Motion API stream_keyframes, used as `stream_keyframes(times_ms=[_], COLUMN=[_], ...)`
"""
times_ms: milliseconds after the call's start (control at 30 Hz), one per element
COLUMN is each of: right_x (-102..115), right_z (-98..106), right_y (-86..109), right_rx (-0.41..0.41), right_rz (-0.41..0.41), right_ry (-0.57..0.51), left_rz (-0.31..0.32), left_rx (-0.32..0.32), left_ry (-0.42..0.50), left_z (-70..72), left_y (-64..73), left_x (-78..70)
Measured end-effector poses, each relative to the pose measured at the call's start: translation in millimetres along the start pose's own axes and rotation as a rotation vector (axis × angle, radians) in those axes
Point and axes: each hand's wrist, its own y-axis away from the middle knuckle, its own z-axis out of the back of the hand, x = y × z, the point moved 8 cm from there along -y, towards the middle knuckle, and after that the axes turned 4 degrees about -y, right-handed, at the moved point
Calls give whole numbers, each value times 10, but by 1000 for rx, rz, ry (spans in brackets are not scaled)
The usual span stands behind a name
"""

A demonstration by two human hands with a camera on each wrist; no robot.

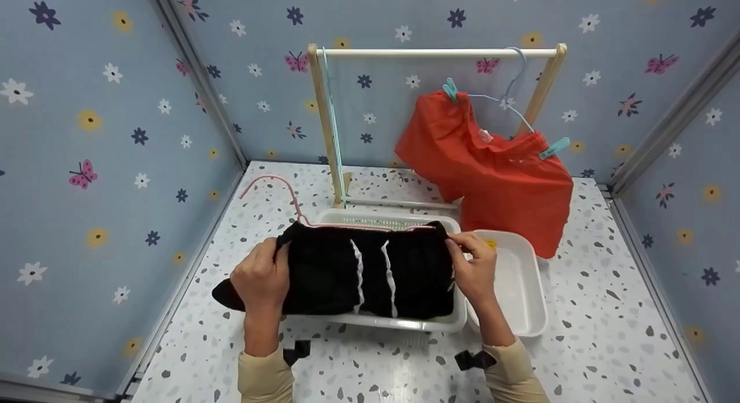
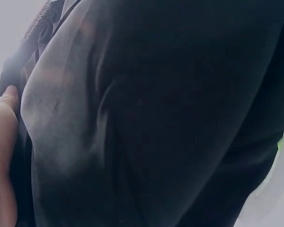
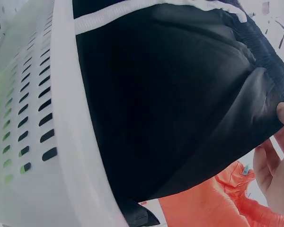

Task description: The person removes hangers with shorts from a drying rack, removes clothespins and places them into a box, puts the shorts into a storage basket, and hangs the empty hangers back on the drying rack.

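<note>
Pinching black garment [image 1: 373,276] by opposite top corners with left hand [image 1: 263,276] and right hand [image 1: 475,268], curled closed, stretching it over basket [image 1: 399,324], apparently to keep it taut along pink hanger [image 1: 347,225].

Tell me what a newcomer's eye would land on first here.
Probably the bright red garment, hanging from the right part of the rack against the pale flowered wall. Next, the black garment with two white strips, held by its top corners in the person's left grip and right grip, covering much of the white basket in the head view. A pink hanger runs along its top edge.
</note>
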Motion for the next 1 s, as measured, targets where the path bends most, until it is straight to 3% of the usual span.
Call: stream_keyframes(times_ms=[600,800,1000], right_x=[-156,-260,-368], right_z=[88,65,108], right_y=[120,175,218], right_rx=[-1,63,52], right_rz=[-71,-161,-254], right_ry=[142,137,131], left_rz=[73,90,50], left_rx=[14,42,80], left_ry=[39,110,156], left_z=[-138,-184,-223], left_y=[-12,-14,-9], left_x=[-98,-135,-220])
